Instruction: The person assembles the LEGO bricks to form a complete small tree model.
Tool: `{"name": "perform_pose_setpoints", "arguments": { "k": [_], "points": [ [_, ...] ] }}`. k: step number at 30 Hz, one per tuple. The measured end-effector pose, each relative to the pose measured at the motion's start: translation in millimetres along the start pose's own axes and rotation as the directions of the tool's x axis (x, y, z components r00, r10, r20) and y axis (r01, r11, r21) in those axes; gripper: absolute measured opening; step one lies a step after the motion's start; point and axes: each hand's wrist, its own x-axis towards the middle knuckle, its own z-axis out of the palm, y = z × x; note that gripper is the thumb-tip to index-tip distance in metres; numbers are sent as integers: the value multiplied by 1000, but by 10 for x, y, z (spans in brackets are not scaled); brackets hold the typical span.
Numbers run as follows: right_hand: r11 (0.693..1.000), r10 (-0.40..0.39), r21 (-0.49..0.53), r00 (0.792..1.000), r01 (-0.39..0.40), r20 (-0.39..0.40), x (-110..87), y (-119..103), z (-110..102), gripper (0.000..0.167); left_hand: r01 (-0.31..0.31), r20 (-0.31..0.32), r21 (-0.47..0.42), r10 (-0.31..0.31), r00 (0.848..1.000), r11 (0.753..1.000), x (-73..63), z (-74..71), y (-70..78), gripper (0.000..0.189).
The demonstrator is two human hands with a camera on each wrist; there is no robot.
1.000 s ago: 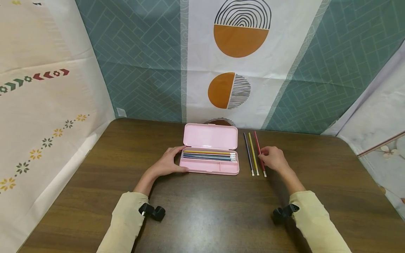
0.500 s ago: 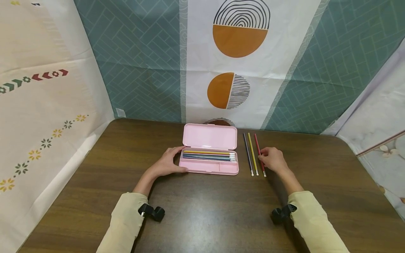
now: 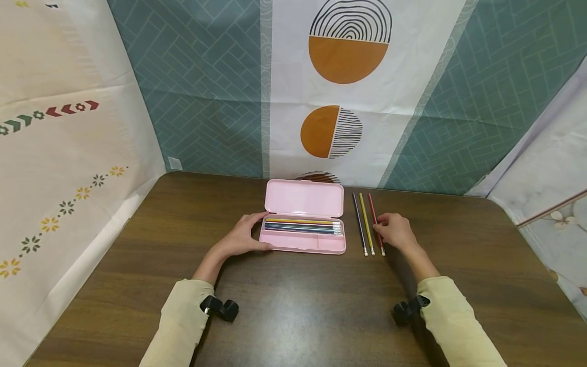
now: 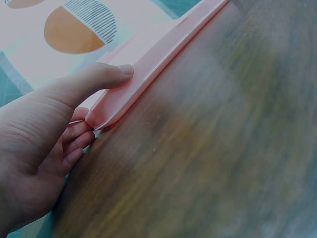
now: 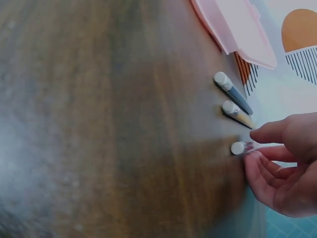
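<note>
An open pink pencil case point(image 3: 290, 240) lies on the table with its lid point(image 3: 304, 198) tipped back. My left hand point(image 3: 238, 238) grips its left end; in the left wrist view the thumb point(image 4: 119, 74) presses the front wall and the other fingers curl at the corner. Several pencils point(image 3: 300, 226) lie side by side in the long rear compartment. Right of the case, a dark blue pencil point(image 3: 359, 221) and a yellow pencil point(image 3: 366, 221) lie lengthwise. Beside them, my right hand point(image 3: 398, 232) pinches a red pencil point(image 3: 372, 206) between thumb and fingers, its white eraser pointing toward me.
The case's front holds a long section and a small square section point(image 3: 331, 242), split by a divider. Brown wooden table point(image 3: 293, 300) surrounds everything. A patterned cloth point(image 3: 215, 102) hangs along the back edge, close behind the lid, and a pale cloth point(image 3: 69, 168) hangs at left.
The red pencil's far tip sits slightly lower in the head view than a second ago, with my right hand still at it. My left hand has stayed on the case.
</note>
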Motion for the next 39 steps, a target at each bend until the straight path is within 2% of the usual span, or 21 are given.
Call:
{"name": "perform_pose_setpoints", "arguments": {
  "k": [5, 9, 12, 19, 26, 31, 35, 39],
  "points": [
    [1000, -14, -24, 1000, 14, 5, 12, 1, -59, 36, -8, -4, 2, 8, 1000, 1000, -4, 7, -6, 99],
    [994, -66, -92, 997, 62, -39, 17, -41, -115, 37, -10, -2, -1, 10, 1000, 1000, -7, 9, -5, 99],
    [986, -115, -126, 991, 106, -71, 26, -116, -136, 37, -12, -2, -3, 12, 1000, 1000, -8, 4, -3, 99],
    [974, -215, -101, 972, 205, -95, 53, -376, -58, 31, -19, -3, 1, 19, 1000, 1000, -3, -7, -9, 99],
    [950, -304, -76, 953, 302, -7, 109, -598, 143, 28, -31, -4, 7, 31, 1000, 1000, 2, 3, -20, 98],
    [921, -379, -57, 921, 385, 85, 134, -751, 319, 25, -36, -9, 9, 36, 999, 999, -1, 4, -20, 98],
    [914, -398, -15, 901, 407, 171, 139, -876, 459, 24, -38, -13, 10, 38, 999, 999, -2, 1, -17, 97],
    [901, -427, 14, 880, 434, 209, 141, -951, 572, 22, -38, -12, 13, 38, 999, 999, -4, -3, -10, 98]
  ]
}}
